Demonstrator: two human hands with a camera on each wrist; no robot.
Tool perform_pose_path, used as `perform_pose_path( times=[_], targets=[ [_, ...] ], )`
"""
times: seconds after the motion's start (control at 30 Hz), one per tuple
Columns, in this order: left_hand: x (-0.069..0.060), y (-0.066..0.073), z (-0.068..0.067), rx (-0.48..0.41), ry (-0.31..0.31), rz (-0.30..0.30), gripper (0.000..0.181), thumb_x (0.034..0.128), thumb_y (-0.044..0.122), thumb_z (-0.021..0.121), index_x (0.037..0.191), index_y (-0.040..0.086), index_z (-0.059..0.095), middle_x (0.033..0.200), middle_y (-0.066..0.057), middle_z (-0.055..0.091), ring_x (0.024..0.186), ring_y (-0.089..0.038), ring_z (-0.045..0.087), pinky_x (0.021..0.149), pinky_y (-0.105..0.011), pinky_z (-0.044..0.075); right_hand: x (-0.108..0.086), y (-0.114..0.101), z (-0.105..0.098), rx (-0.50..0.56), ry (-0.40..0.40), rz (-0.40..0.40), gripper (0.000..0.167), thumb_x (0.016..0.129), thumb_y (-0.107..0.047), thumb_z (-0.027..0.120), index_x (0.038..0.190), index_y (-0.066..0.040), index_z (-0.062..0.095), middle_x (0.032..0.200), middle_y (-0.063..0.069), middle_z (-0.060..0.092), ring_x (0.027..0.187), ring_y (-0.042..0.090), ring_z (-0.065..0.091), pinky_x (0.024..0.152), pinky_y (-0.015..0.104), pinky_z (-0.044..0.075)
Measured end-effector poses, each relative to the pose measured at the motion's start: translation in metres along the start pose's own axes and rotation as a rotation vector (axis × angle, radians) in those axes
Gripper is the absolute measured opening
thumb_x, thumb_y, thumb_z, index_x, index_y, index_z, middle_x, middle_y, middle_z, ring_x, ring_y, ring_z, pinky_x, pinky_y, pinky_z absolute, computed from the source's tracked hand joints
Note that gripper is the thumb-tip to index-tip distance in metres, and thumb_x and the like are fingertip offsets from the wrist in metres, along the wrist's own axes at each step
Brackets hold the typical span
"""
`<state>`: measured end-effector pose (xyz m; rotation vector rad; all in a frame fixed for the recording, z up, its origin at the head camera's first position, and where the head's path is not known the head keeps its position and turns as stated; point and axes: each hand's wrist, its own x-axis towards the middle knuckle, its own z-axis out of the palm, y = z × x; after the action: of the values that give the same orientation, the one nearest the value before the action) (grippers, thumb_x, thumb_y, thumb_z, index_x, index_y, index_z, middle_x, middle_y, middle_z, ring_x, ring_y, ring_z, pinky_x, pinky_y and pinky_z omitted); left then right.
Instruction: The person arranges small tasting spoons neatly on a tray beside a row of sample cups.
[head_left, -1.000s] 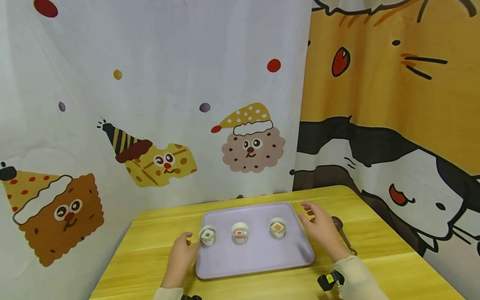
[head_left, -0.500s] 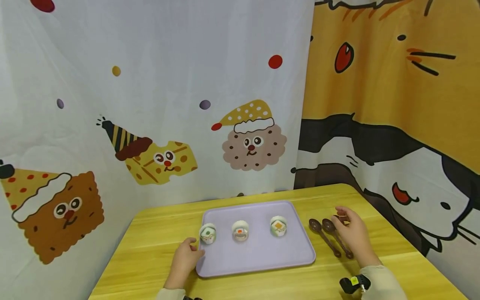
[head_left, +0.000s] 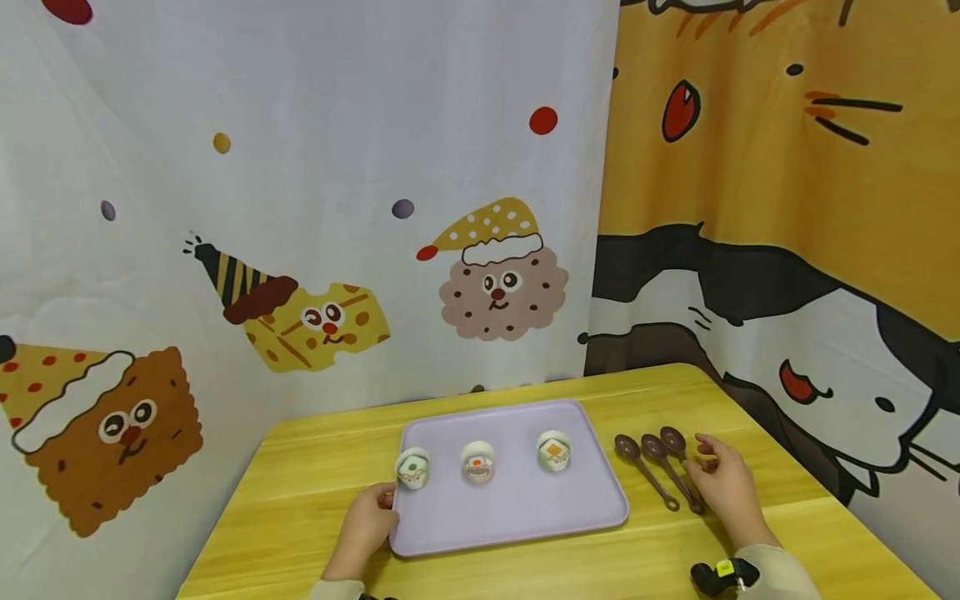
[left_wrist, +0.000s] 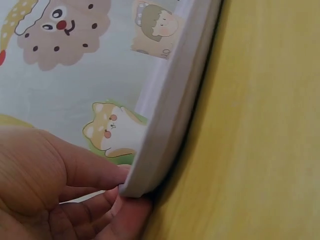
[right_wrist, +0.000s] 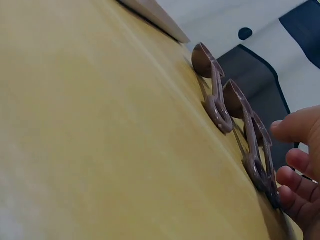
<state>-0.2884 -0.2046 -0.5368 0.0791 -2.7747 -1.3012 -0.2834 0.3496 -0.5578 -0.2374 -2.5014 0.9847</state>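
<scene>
On the table lies a lilac tray (head_left: 517,517), and my left hand (head_left: 365,525) is at its left edge. The left wrist view has the thumb above and fingers below, pinching the tray's rim (left_wrist: 165,115). Three small patterned cups stand on the tray: a left cup (head_left: 412,469), a middle cup (head_left: 477,463) and a right cup (head_left: 553,452). Right of the tray lie three brown spoons, the left spoon (head_left: 628,448), middle spoon (head_left: 654,448) and right spoon (head_left: 673,440). My right hand (head_left: 726,487) is beside the right spoon, fingers loosely bent and holding nothing; whether it touches the handle is unclear.
The yellow wood-grain table (head_left: 300,467) carries everything. Behind it hangs a white curtain (head_left: 337,167) with cartoon snacks, and to the right an orange, black and white cat-print curtain (head_left: 720,192).
My right hand moved from the tray's right edge across to the right side of the spoons, uncovering them. My left hand came onto the tray's left rim and now pinches it.
</scene>
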Motion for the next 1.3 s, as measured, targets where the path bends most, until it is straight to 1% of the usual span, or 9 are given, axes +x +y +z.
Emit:
perform_pose_path(
  times=[0.07,0.17,0.3,0.47,0.67,0.8,1.03,1.17,1.3],
  targets=[
    [0.000,-0.001,-0.001,-0.038,-0.013,-0.005,0.052,0.0702,-0.011,0.061,0.122,-0.013,0.063,0.091,-0.012,0.066,0.081,-0.023,0.061,0.062,-0.033,0.056,0.000,0.004,0.000,-0.030,-0.014,-0.010,0.056,0.086,-0.008,0.075,0.135,0.008,0.054,0.115,0.027,0.059,0.091,0.033,0.061,0.068,0.035,0.050],
    [-0.001,-0.002,-0.002,-0.087,-0.033,-0.012,0.053,0.0712,-0.013,0.060,0.124,-0.014,0.061,0.092,-0.014,0.065,0.080,-0.023,0.062,0.059,-0.034,0.057,0.000,0.006,-0.001,-0.045,-0.051,-0.017,0.057,0.084,-0.008,0.075,0.134,0.010,0.053,0.113,0.026,0.060,0.088,0.030,0.061,0.065,0.031,0.049],
    [-0.003,-0.002,-0.003,-0.143,-0.054,-0.044,0.053,0.0740,-0.014,0.060,0.127,-0.015,0.059,0.095,-0.017,0.065,0.077,-0.022,0.063,0.053,-0.036,0.058,0.002,0.007,-0.002,-0.083,-0.099,-0.026,0.056,0.083,-0.008,0.075,0.132,0.012,0.055,0.106,0.022,0.063,0.088,0.032,0.063,0.067,0.037,0.052],
    [-0.004,-0.004,-0.003,-0.166,-0.060,-0.047,0.051,0.0765,-0.014,0.059,0.128,-0.014,0.058,0.097,-0.017,0.065,0.077,-0.023,0.064,0.050,-0.037,0.057,0.004,0.004,-0.006,-0.154,-0.147,-0.058,0.045,0.083,-0.007,0.074,0.123,0.012,0.063,0.096,0.016,0.066,0.087,0.033,0.064,0.074,0.050,0.054],
    [-0.005,-0.008,-0.001,-0.177,-0.060,-0.054,0.052,0.0750,-0.013,0.058,0.127,-0.014,0.058,0.096,-0.017,0.066,0.075,-0.022,0.064,0.047,-0.037,0.056,0.005,0.003,-0.007,-0.181,-0.195,-0.063,0.037,0.085,-0.007,0.072,0.120,0.007,0.068,0.095,0.013,0.066,0.086,0.031,0.063,0.074,0.052,0.054],
    [-0.003,-0.008,-0.001,-0.174,-0.039,-0.055,0.053,0.0737,-0.012,0.057,0.127,-0.013,0.059,0.097,-0.017,0.066,0.074,-0.022,0.064,0.046,-0.038,0.055,0.004,0.004,-0.005,-0.178,-0.202,-0.063,0.037,0.086,-0.007,0.071,0.120,0.007,0.068,0.096,0.014,0.066,0.085,0.030,0.063,0.074,0.050,0.054],
    [0.000,-0.008,0.002,-0.176,-0.034,-0.045,0.052,0.0736,-0.013,0.057,0.126,-0.013,0.060,0.093,-0.014,0.066,0.072,-0.021,0.063,0.045,-0.037,0.055,0.005,0.005,-0.007,-0.168,-0.194,-0.043,0.036,0.086,-0.005,0.070,0.120,0.008,0.068,0.095,0.015,0.066,0.084,0.030,0.063,0.069,0.046,0.054],
    [0.000,-0.006,0.002,-0.169,-0.027,-0.038,0.052,0.0731,-0.014,0.056,0.125,-0.014,0.060,0.092,-0.015,0.065,0.073,-0.022,0.063,0.046,-0.037,0.055,0.010,0.004,-0.010,-0.157,-0.172,-0.059,0.038,0.085,-0.004,0.070,0.119,0.010,0.067,0.095,0.017,0.066,0.085,0.032,0.064,0.069,0.044,0.054],
    [-0.001,-0.005,0.003,-0.169,-0.030,-0.036,0.052,0.0727,-0.015,0.056,0.125,-0.014,0.060,0.092,-0.015,0.063,0.074,-0.022,0.062,0.047,-0.036,0.055,0.016,-0.001,-0.017,-0.169,-0.151,-0.101,0.036,0.084,-0.005,0.070,0.117,0.010,0.068,0.094,0.017,0.067,0.080,0.028,0.062,0.064,0.039,0.051]
  ],
)
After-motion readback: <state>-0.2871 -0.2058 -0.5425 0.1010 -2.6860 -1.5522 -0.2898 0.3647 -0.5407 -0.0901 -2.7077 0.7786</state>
